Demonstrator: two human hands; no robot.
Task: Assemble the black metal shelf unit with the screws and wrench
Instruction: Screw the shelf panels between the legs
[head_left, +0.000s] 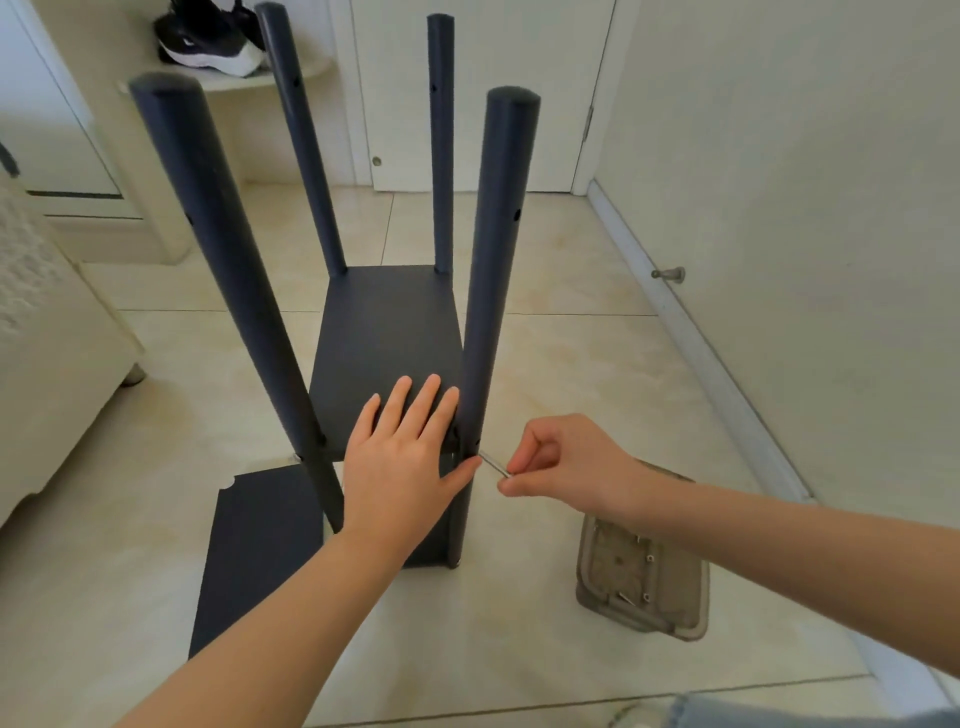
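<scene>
- Stands the black metal shelf unit (382, 312) on the tiled floor (571, 338), four poles up, with one shelf panel (389, 358) fitted low between them.
- Presses the left hand (410, 462) flat on that panel, fingers straight and spread, thumb against the front right pole (496, 270).
- Pinches the hex wrench (493, 464) in the curled fingers of the right hand (561, 462), tip at the joint low on that pole; hands close together but not touching.
- Risks slipping out of the screw head if turned at a slant, probably rounding the socket or scratching the paint.
- Puts the left thumb right beside the wrench tip: likely a jab or pinch on any slip.
- Could cross-thread the screw if the panel shifts under uneven pressure.
- Could rock the whole frame when leaning hard on one corner, since the other joints may be loose.
- Leaves a loose panel (260, 551) and a clear tray (644, 621) of screws (649, 558) on the floor, easy to kick or kneel on.
</scene>
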